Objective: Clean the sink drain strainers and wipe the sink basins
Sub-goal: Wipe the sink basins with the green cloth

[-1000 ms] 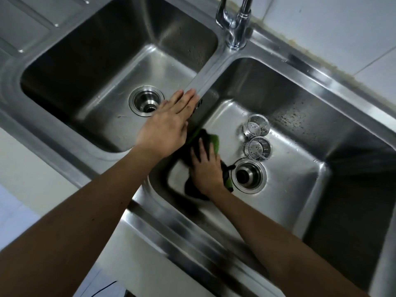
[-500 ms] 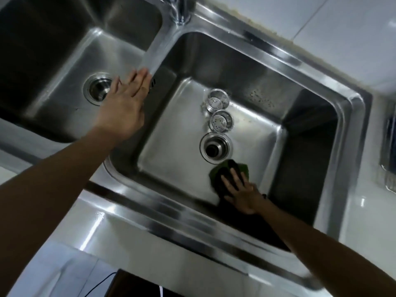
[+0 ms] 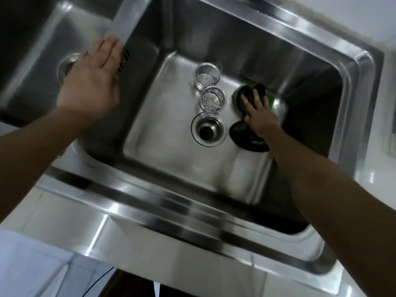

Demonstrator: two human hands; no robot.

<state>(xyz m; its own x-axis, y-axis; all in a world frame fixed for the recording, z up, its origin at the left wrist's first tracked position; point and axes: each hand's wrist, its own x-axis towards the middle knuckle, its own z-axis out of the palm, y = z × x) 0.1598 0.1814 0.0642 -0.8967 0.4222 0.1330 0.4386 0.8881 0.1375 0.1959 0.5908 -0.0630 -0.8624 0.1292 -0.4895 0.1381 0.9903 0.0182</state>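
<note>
A white wall (image 3: pixel 347 16) runs along the top right, with a dingy seam at its foot. A glossy white counter (image 3: pixel 383 189) lies to the right, catching soft glints of light. The lower left shows pale floor tiles (image 3: pixel 32 273). A thin dark cable (image 3: pixel 100 279) curves beside a dark gap (image 3: pixel 130 286) at the bottom edge.

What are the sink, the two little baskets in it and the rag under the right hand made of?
Sink: likely brushed stainless steel, grey with streaky reflections. Far basket and near basket: thin shiny metal, probably steel, with punched holes. Rag: soft cloth, dark with green, bunching under the right hand.
</note>
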